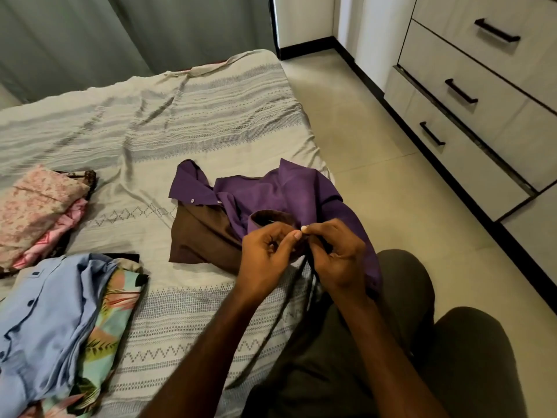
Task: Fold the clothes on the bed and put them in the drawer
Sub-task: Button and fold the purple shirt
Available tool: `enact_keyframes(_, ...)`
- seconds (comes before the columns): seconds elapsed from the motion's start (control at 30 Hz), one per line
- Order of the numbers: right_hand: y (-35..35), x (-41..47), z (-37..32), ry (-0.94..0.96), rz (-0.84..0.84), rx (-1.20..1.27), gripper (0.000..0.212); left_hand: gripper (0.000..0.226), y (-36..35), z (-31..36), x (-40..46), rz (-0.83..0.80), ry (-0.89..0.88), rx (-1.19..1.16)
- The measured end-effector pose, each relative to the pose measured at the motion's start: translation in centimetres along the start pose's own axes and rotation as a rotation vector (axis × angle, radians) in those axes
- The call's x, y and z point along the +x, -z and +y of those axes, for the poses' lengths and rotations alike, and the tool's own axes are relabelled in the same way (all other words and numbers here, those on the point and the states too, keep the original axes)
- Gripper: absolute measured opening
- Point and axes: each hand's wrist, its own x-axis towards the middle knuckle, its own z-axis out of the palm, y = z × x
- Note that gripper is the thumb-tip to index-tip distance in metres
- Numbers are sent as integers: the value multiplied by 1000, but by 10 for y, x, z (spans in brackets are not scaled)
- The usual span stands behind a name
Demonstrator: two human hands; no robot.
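Purple shirt (289,191) is spread at the near right corner of the bed (187,116), partly over a brown garment (202,233). Its collar is pinched by the left hand (265,254) and the right hand (337,254), held close together with fingers curled. A blue shirt (45,321) and pink clothes (36,212) are piled at the left. Closed drawers (470,95) are seen at the right.
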Motion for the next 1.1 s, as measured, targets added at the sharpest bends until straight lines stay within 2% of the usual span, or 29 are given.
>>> enact_keyframes(0.07, 4, 8, -1, 47, -55, 19, 16, 4, 7, 0, 8, -64, -1, -21)
enact_keyframes(0.13, 8, 17, 3, 78, -91, 45, 14, 19, 10, 1, 16, -124, 6, -39)
enact_keyframes(0.27, 10, 26, 3, 75, -88, 31, 8, 14, 15, 8, 27, -181, 47, -114)
enact_keyframes(0.37, 7, 18, -2, 60, -86, -19, 8, 9, 16, 5, 23, -133, 133, -201)
enact_keyframes(0.5, 6, 6, -5, 0, -95, -141, 17, 14, 14, -6, 13, -35, 214, -252)
enact_keyframes(0.63, 4, -1, -7, -81, -77, -215, 17, 17, 18, -7, 20, 6, 196, -140)
enact_keyframes(0.73, 0, -3, -9, -103, -82, -257, 12, 15, 21, -3, 31, -65, 120, 17)
enact_keyframes(0.8, -2, -5, -12, -120, -85, -267, 9, 16, 22, 1, 35, -84, 125, 32)
enact_keyframes(0.97, -5, -7, -19, -192, -148, -261, 9, 19, 21, -5, 44, -44, 138, 23)
enact_keyframes(1.1, -9, -6, -25, -351, -213, -192, 8, 18, 11, -4, 47, 43, 72, 221)
